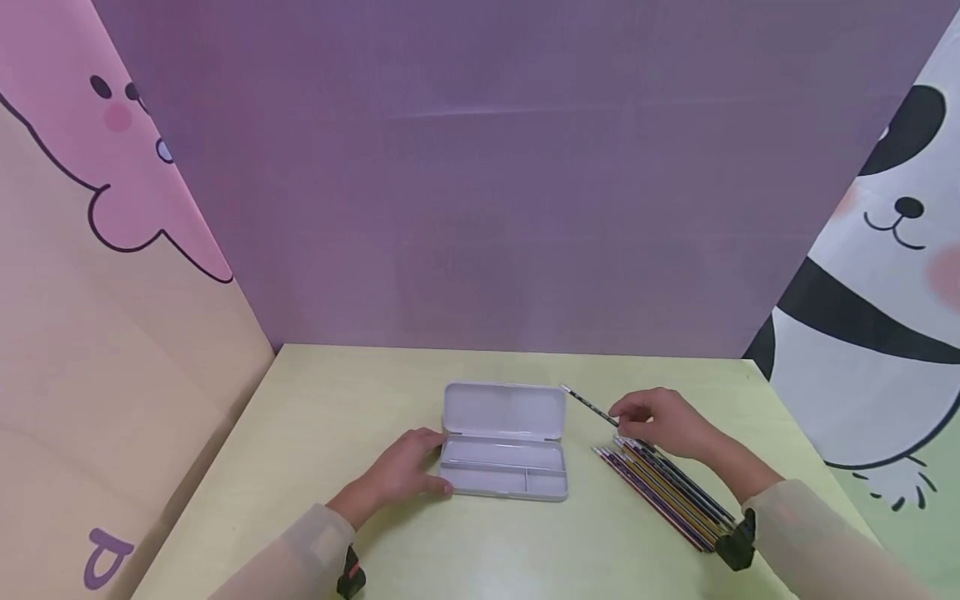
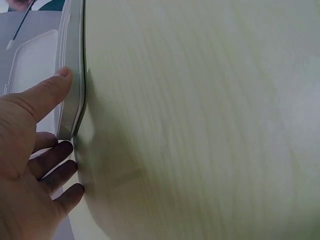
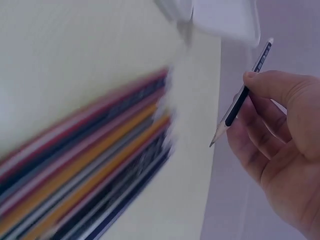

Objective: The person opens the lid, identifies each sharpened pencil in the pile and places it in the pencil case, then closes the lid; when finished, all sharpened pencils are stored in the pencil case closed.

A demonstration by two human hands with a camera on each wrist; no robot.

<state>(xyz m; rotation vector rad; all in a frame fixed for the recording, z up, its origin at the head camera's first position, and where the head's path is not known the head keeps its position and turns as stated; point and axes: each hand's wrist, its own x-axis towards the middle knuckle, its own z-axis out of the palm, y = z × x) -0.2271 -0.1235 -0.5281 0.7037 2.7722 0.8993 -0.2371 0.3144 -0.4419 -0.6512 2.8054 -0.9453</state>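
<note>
An open grey pencil case (image 1: 504, 439) lies on the pale yellow-green table (image 1: 322, 417), its lid raised at the back. My left hand (image 1: 408, 471) rests against the case's left end, the thumb (image 2: 47, 92) touching its rim (image 2: 75, 70) and the fingers relaxed. My right hand (image 1: 660, 421) pinches a dark pencil (image 1: 588, 404) between thumb and fingers, lifted just above the table right of the case; its sharpened tip (image 3: 214, 141) points down. Several coloured pencils (image 1: 663, 492) lie side by side under and beside that hand (image 3: 280, 135).
A purple wall stands behind the table. A pink cartoon panel closes the left side and a panda panel (image 1: 885, 275) the right. Bare tabletop stretches in front of the case and to its left.
</note>
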